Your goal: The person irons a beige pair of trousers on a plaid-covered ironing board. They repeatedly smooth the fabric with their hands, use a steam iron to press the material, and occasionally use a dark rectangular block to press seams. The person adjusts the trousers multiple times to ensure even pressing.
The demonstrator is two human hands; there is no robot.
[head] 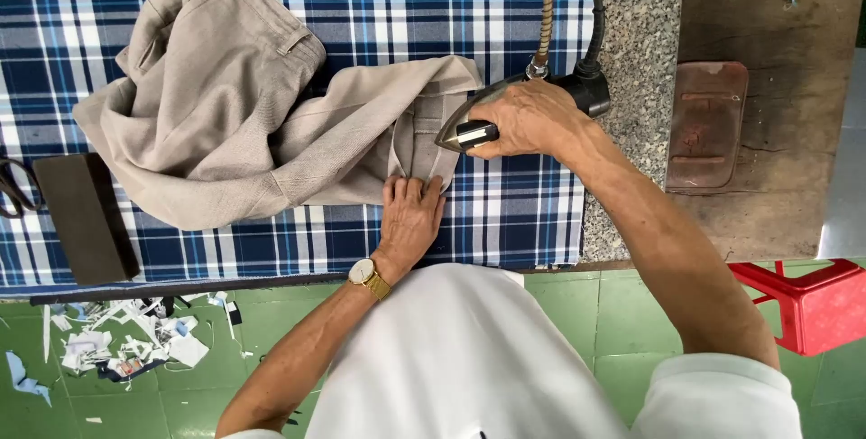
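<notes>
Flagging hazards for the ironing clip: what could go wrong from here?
1. The left hand presses the trousers right beside the iron; a slip could burn its fingertips.
2. The hose and cable hang over the cloth and might snag the iron held by the right hand.

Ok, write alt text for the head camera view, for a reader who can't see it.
A person's right hand grips an iron on beige trousers while the left hand, with a gold wristwatch, presses the fabric flat on a blue plaid cloth. Paper scraps litter the green tiled floor; a red stool stands at right.
</notes>
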